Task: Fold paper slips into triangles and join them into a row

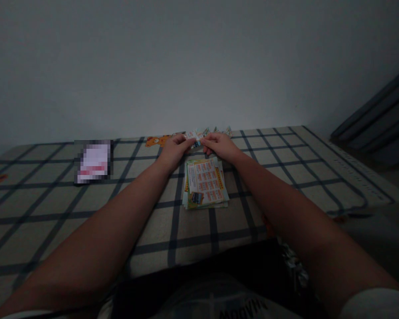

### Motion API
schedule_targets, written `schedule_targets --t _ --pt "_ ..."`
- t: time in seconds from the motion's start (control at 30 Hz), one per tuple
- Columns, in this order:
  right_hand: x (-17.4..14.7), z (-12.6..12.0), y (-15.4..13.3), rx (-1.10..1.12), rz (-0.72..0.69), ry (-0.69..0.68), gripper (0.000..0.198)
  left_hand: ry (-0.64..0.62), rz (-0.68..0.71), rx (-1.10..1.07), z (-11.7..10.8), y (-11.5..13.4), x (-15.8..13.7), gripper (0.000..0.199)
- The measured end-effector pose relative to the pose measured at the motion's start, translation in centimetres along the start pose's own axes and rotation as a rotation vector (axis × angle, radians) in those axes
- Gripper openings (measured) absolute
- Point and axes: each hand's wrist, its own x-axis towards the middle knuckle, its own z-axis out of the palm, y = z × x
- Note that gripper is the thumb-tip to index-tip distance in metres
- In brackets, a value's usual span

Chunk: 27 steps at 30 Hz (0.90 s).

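A white packet (pixel 196 142) with orange and blue print is pinched from both sides. Nearer, similar packets (pixel 206 181) lie flat, unevenly stacked.

- We see a beige tablecloth (pixel 199 226) checked with navy lines.
- Its bear print (pixel 157 141) looks orange-brown to us.
- Our stack of printed sheets (pixel 206 177) shows white, orange-red blocks, yellow-green edges.
- We see a pixelated panel (pixel 95 156), lilac, pink-banded.
- Our wall (pixel 199 66): plain grey.
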Motion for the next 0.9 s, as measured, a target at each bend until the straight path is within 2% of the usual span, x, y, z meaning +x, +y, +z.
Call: schedule_targets --t 0.2,0.37,0.53,0.63,0.9 --pt "0.2 -0.2 0.3 0.058 -0.007 0.013 0.019 -0.007 0.059 0.064 0.1 0.4 -0.2 0.031" --pt "0.5 -0.2 0.8 0.199 0.003 0.048 0.001 -0.004 0.101 0.084 0.2 0.6 -0.1 0.025" --pt "0.8 -0.3 1.4 0.209 -0.017 0.058 0.005 -0.028 0.011 0.031 0.3 0.5 -0.1 0.024" --pt "0.8 -0.3 1.4 0.172 -0.043 0.082 0.007 -0.018 -0.025 -0.013 0.4 0.4 -0.2 0.034" --pt "0.3 -0.3 0.3 0.106 -0.028 0.138 0.012 -0.014 0.006 -0.078 0.4 0.2 0.0 0.045"
